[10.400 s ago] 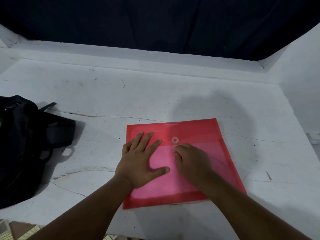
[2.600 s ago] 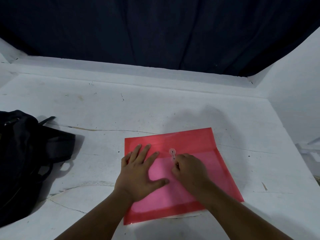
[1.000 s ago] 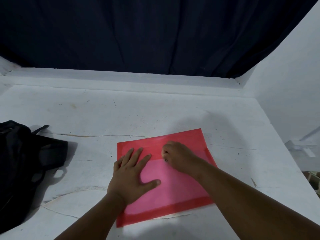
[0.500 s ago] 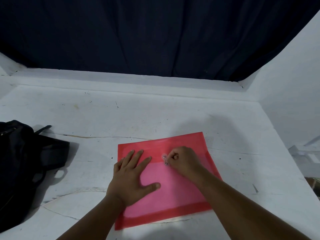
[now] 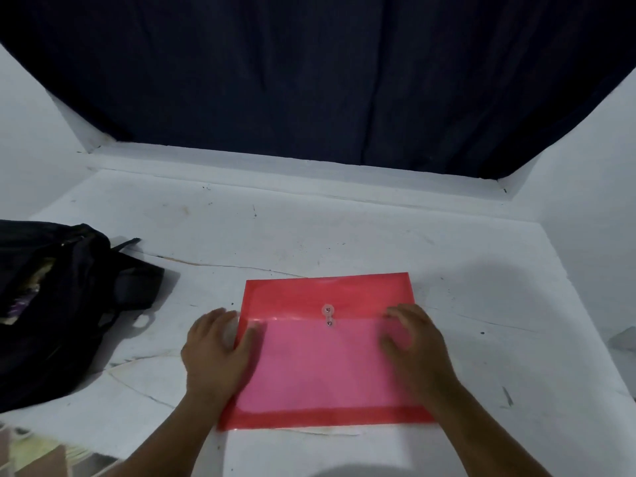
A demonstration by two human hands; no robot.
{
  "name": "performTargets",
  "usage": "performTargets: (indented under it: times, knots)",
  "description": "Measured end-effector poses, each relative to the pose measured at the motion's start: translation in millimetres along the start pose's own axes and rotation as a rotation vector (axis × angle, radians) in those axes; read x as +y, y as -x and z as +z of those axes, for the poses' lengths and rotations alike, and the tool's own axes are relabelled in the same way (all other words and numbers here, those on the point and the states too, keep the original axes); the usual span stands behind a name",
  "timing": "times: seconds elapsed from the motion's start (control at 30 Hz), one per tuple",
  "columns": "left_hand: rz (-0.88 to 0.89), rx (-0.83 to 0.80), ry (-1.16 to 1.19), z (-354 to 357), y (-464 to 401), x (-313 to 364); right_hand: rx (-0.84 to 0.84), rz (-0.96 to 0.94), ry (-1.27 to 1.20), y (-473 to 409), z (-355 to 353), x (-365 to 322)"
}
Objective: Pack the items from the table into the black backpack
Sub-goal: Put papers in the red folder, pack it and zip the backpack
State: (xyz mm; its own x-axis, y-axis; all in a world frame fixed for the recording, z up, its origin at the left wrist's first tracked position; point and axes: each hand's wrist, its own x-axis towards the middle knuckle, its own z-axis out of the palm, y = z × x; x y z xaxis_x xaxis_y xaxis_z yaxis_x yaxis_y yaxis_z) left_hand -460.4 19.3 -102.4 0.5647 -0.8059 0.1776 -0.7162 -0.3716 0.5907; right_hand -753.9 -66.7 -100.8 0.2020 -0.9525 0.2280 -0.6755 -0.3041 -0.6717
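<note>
I see the red folder (image 5: 327,352) lying flat on the white bench (image 5: 344,235), its flap folded down and two buttons (image 5: 328,316) at the flap's edge. My left hand (image 5: 215,352) sits at the folder's left edge, thumb on top of the plastic and fingers loosely curved beside it; whether it is gripping the edge I cannot tell. My right hand (image 5: 413,342) rests on the folder's right side, blurred, fingers spread and relaxed. The backpack (image 5: 58,304) lies on the bench well to the left, apart from the folder, top open with some contents showing.
</note>
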Motion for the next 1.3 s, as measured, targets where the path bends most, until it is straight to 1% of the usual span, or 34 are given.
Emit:
performTargets:
  times: [0.03,0.07,0.13,0.2,0.23,0.27,0.33,0.37,0.4,0.47,0.57,0.63,0.67,0.73,0.77,0.8,0.87,0.97,1.03,1.17,1.23,1.3]
  knots:
    - [-0.011,-0.058,-0.083,1,6,-2,0.048,0.053,0.118,1,-6,9]
    - [-0.026,-0.130,-0.135,2,11,-4,0.029,0.152,0.238,1,-11,16]
    - [-0.084,-0.258,-0.193,4,19,-7,-0.129,0.344,0.414,1,-14,26]
    - [-0.123,-0.291,-0.170,6,23,-8,-0.243,0.374,0.470,4,-8,29]
    - [-0.134,-0.275,-0.106,2,28,-3,-0.264,0.354,0.455,5,-4,27]
    - [-0.144,-0.246,0.026,-3,32,2,-0.274,0.332,0.430,4,-1,25]
    - [-0.220,-0.213,0.384,-19,40,10,-0.243,0.295,0.352,4,1,22]
    - [-0.265,-0.223,0.538,-26,42,9,-0.208,0.274,0.280,4,1,21]
    - [-0.280,-0.216,0.647,-33,44,8,-0.181,0.257,0.156,5,0,18]
    - [-0.299,-0.173,0.723,-43,45,2,-0.157,0.233,-0.153,11,-2,7]
    - [-0.333,-0.071,0.791,-57,44,-8,-0.205,0.180,-0.444,17,3,-11]
    - [-0.332,0.028,0.812,-71,42,-16,-0.229,0.225,-0.684,11,8,-20]
    - [-0.334,0.086,0.842,-79,40,-20,-0.274,0.286,-0.846,6,10,-25]
    - [-0.344,0.191,0.930,-96,36,-29,-0.455,0.374,-1.114,-1,16,-40]
    - [-0.350,0.228,0.962,-103,34,-34,-0.541,0.389,-1.153,-3,21,-48]
    - [-0.354,0.253,0.975,-110,32,-40,-0.600,0.398,-1.138,-3,27,-57]
    - [-0.345,0.260,0.949,-125,27,-55,-0.626,0.401,-1.071,-5,44,-74]
    - [-0.332,0.282,0.843,-152,19,-82,-0.605,0.390,-1.035,-13,70,-102]
    - [-0.348,0.340,0.758,-172,10,-103,-0.583,0.423,-1.050,-20,87,-124]
    - [-0.300,0.484,0.666,-205,-12,-141,-0.499,0.513,-1.123,-35,118,-171]
    - [-0.305,0.491,0.576,-212,-25,-158,-0.450,0.547,-1.152,-44,130,-195]
    - [-0.275,0.447,0.434,-214,-41,-174,-0.404,0.580,-1.174,-53,141,-216]
